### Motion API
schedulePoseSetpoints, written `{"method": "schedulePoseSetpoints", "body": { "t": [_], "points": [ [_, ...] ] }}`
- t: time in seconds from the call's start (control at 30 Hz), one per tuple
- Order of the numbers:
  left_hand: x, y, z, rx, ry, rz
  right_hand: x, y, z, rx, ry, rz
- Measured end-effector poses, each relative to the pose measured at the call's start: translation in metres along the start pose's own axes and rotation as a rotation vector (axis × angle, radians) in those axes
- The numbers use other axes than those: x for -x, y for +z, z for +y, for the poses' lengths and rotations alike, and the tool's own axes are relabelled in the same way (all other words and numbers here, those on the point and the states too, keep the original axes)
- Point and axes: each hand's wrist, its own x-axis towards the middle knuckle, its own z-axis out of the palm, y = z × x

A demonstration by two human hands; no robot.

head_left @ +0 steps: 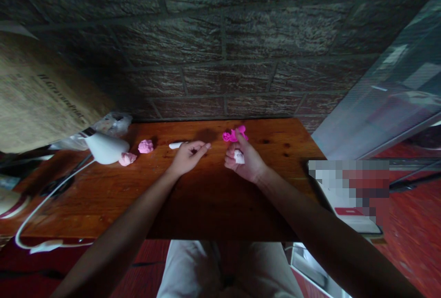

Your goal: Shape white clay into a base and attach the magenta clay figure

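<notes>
A dark block wall [193,77] backs a wooden table [223,210], over which the left hand [187,158] bends its fingers loosely, whether on anything I cannot tell, and the right hand [249,162] curls. A pink object [233,136] lies just beyond the right, nearer hand; a white stick [175,145], running left to right, lies just left of the left fingers; a small white piece [240,157] sits gripped in the right fingers.
</notes>
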Motion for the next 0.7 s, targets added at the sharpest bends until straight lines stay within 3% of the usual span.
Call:
{"method": "schedulePoseSetpoints", "body": {
  "t": [0.2, 0.47, 0.7],
  "points": [
    [0.0002, 0.0006, -0.0006, -0.016, 0.014, 0.003, 0.0082, -0.0003, -0.003, -0.004, 0.01, -0.111],
    [0.0008, 0.0001, 0.0001, -0.005, 0.001, -0.001, 0.0042, 0.0051, 0.0054, 0.047, -0.049, -0.04],
    [0.0003, 0.0008, -0.0011, 0.002, 0.002, 0.003, 0.0073, -0.0015, -0.0014, -0.042, 0.029, -0.111]
  ]
}}
